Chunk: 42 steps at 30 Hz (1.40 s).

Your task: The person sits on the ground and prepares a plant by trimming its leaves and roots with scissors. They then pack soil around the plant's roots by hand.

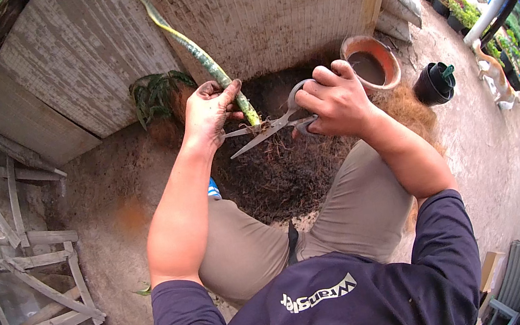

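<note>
My left hand [215, 109] pinches a snake plant leaf [211, 64] near its base, the long variegated blade pointing up and left. Short roots and bits of soil show at the base. In my right hand [333, 97] is a pair of metal scissors [263, 134], its blades parted around the root end. Below both hands lies a heap of dark, fibrous soil [281, 174] between my knees. Whether the blades touch the roots cannot be told.
A clay pot [391, 66] and stacked black plastic pots [433, 83] stand at the right, near brown fibre [407, 109]. A dark-leaved plant [160, 94] is by the wall panels [269, 16]. Wooden frames [30, 262] are at the left; a cat [491, 72] is far right.
</note>
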Each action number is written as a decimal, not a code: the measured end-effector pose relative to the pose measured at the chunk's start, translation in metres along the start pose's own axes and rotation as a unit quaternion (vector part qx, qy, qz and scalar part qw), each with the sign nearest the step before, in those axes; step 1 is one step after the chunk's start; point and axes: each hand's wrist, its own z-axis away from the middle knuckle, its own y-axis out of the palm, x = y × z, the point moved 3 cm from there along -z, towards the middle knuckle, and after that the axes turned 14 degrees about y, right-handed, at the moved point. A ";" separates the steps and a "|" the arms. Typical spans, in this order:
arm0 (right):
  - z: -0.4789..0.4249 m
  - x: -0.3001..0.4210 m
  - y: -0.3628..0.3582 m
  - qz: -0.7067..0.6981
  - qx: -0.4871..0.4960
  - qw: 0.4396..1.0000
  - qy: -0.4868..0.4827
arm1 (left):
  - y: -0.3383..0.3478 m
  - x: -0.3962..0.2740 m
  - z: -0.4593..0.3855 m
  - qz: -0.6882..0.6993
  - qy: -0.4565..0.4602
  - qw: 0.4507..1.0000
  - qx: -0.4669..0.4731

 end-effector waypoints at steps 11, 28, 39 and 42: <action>0.000 -0.008 0.005 0.021 -0.056 0.998 -0.007 | -0.008 0.012 -0.002 0.073 -0.021 0.994 -0.082; -0.003 -0.009 0.012 0.038 0.027 0.987 0.154 | -0.005 0.003 0.008 0.136 0.138 0.962 -0.193; 0.000 -0.030 0.012 -0.087 0.168 0.916 0.355 | -0.017 -0.038 0.027 0.133 0.308 0.911 -0.240; 0.002 -0.015 0.017 -0.153 0.199 0.885 0.392 | -0.009 -0.047 0.039 0.134 0.329 0.905 -0.234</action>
